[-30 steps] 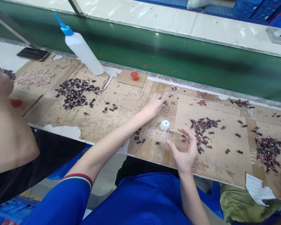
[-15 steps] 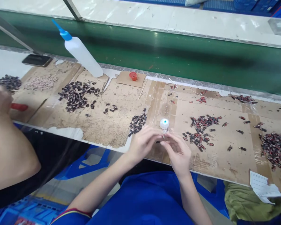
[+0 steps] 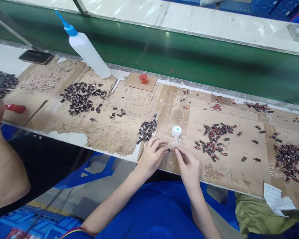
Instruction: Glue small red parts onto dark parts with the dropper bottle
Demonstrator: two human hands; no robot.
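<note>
My left hand (image 3: 151, 156), fingers curled into a pinch, has a small black part (image 3: 168, 150) at its fingertips. Close beside it, my right hand (image 3: 189, 166) pinches a tiny red piece (image 3: 173, 150) between thumb and forefinger. The two sets of fingertips are a short gap apart over the cardboard's front edge. Just beyond them stands a small white bottle with a blue tip (image 3: 176, 131). Left of my hands lies a pile of small black parts (image 3: 147, 130); to the right is a heap of black-and-red parts (image 3: 211, 146).
A large white squeeze bottle (image 3: 89, 54) with a blue nozzle leans at the back left, near a red cup (image 3: 143, 79). More black-and-red parts (image 3: 289, 159) lie far right, beside torn paper (image 3: 276, 197). At far left, a co-worker's arm (image 3: 5, 166) and a red tool (image 3: 15, 108) appear.
My fingertips have drawn apart, and the red piece now shows in my right hand's pinch. The co-worker's hand and red tool have shifted left in view.
</note>
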